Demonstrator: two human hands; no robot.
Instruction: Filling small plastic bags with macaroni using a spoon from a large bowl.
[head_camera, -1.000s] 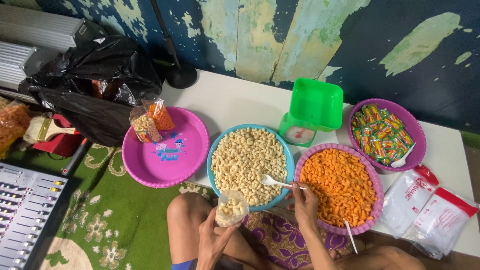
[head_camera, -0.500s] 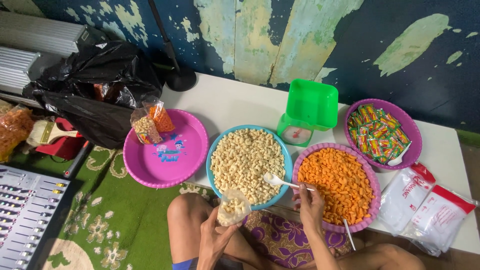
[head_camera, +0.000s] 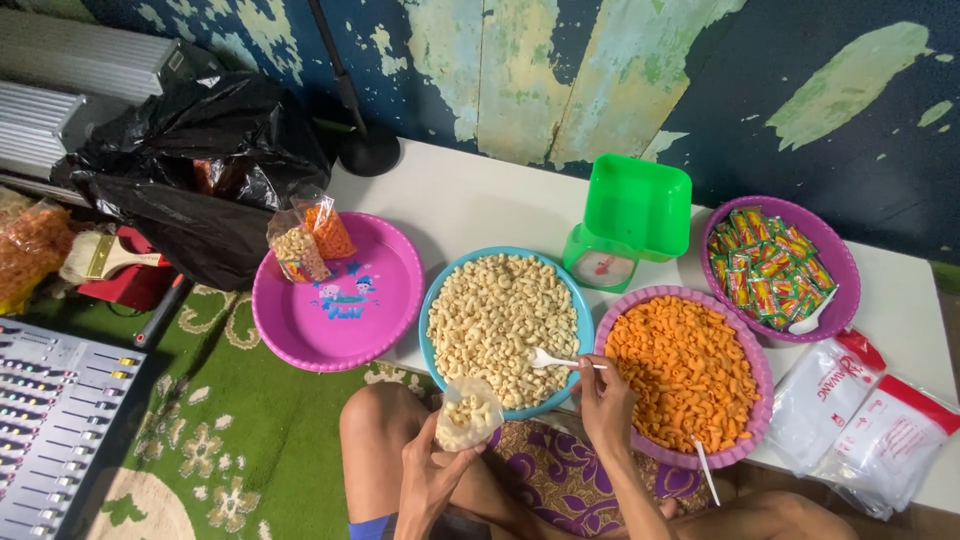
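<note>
R hand (head_camera: 606, 402) fingers pinch white spoon (head_camera: 548, 359), lies level, bowl leftward | L hand (head_camera: 432, 478) grips bag (head_camera: 467, 414)

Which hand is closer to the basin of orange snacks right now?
Right. The right hand, holding a white spoon, sits at the orange-snack basin rim; the left hand holds a small bag, farther away.

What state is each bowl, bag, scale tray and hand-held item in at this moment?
Small clear plastic bag: open, partly filled, held by left hand.
White plastic spoon: held by right hand, over pale snacks.
Blue round bowl: full of pale snacks.
Purple bowl of orange snacks: full.
Pink round bowl: holds two filled packets.
Green scale tray: empty.
</note>
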